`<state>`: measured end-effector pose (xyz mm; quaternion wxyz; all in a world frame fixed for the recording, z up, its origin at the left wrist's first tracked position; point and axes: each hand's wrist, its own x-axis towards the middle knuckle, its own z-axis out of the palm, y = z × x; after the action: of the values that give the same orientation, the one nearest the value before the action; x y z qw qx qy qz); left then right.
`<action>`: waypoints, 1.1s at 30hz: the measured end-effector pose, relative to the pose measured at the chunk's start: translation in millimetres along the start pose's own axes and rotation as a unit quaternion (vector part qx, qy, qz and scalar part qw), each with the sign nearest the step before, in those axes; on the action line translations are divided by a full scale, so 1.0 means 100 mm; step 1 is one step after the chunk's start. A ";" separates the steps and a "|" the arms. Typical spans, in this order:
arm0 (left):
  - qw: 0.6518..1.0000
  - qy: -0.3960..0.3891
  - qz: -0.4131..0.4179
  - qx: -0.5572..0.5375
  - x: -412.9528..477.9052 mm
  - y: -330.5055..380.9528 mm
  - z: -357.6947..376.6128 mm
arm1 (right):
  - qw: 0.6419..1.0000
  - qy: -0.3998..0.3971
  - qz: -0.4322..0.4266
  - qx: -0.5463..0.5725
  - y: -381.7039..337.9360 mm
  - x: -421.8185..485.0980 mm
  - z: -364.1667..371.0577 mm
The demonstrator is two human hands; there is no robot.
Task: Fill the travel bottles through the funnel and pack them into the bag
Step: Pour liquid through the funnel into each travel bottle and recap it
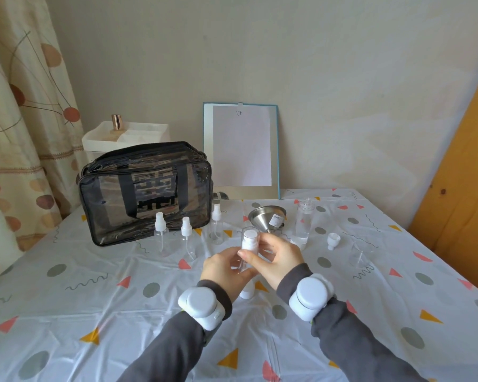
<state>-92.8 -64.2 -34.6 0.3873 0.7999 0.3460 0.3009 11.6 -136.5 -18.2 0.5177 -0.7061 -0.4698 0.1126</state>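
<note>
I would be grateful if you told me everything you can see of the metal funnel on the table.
The funnel is a shiny, silver-grey metal cone, seemingly steel, with a white barcode label at its rim. It rests on the patterned tablecloth, wide mouth uppermost, its narrow end partly hidden behind the right hand. It sits between a clear spray bottle and a taller clear bottle. No hand touches it.
</note>
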 end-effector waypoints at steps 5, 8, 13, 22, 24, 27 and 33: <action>0.999 0.016 -0.020 -0.026 0.00 -0.02 0.02 | 0.998 0.055 0.009 -0.038 0.01 -0.01 0.08; 0.999 0.003 -0.020 -0.045 0.01 -0.02 0.01 | 0.995 0.065 -0.016 -0.075 0.03 -0.01 0.08; 1.000 -0.020 0.009 -0.014 0.02 0.00 -0.01 | 0.994 0.035 -0.043 -0.094 0.02 -0.01 0.05; 0.995 -0.090 0.007 -0.049 0.06 -0.02 -0.07 | 0.998 -0.032 -0.031 -0.038 -0.01 -0.03 -0.01; 0.989 -0.108 0.025 -0.096 0.05 0.00 -0.08 | 0.999 -0.033 -0.012 0.014 -0.01 -0.01 -0.02; 0.979 -0.080 0.028 -0.187 0.04 0.08 -0.07 | 0.993 -0.016 0.020 0.118 -0.05 0.04 -0.01; 0.992 0.048 0.041 -0.105 -0.03 0.18 0.01 | 0.990 0.045 0.022 0.130 -0.14 0.06 0.05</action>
<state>-87.9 -75.5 -21.0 0.4391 0.7531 0.2975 0.3893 4.4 -128.6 -6.9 0.6228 -0.6477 -0.4117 0.1519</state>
